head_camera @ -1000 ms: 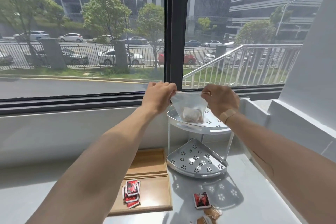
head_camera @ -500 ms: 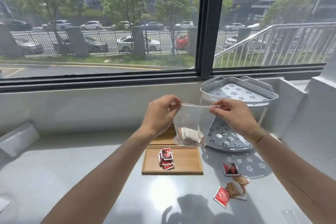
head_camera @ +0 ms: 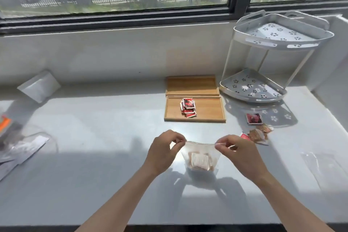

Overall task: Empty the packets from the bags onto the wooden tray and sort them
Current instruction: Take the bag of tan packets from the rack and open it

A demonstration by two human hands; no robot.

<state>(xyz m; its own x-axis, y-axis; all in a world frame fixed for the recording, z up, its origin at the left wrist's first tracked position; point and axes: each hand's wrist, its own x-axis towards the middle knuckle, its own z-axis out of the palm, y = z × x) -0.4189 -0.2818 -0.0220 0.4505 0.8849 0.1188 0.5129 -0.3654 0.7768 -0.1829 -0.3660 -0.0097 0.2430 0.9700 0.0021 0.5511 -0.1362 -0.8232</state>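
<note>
The clear bag [head_camera: 200, 156] hangs between the left hand [head_camera: 163, 149] and right hand [head_camera: 238, 153], both pinching its top edge.

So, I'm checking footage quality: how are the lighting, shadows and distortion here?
Head view: hard sunlight throws patterned shadows from the corner rack onto the counter; both arms and the clear bag cast dark shadows; glare washes the white wall; wide-angle bending bows the window frame.
</note>
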